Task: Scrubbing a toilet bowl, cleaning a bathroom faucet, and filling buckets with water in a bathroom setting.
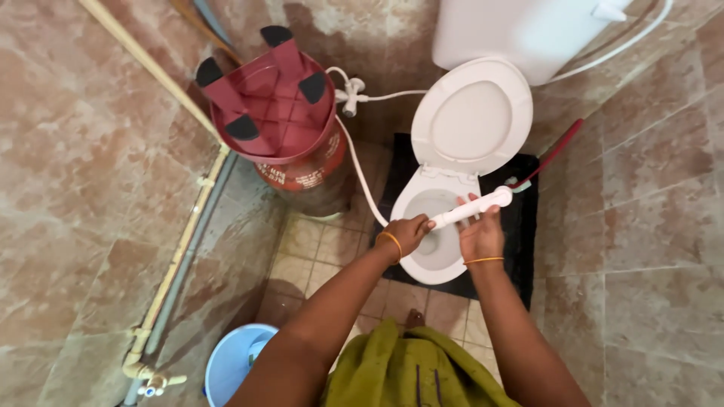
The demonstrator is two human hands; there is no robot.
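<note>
both hands [411,234] [480,237] clamped on white spray wand [473,209], frame centre, over toilet bowl [434,260]; keep nozzle low, aimed inside rim.

- Two hands: left [407,232], right [480,237]
- Two bangles, one on each wrist [391,243]
- One white sprayer [473,209]
- One hose [360,177]
- One toilet [445,260], at the floor's far edge
- One cistern [520,30]
- One red stool [268,94], upside down
- One gas cylinder [305,169]
- One blue bucket [230,365], at the floor's near edge
- One brush [547,158]
- One dark mat [522,226]
</note>
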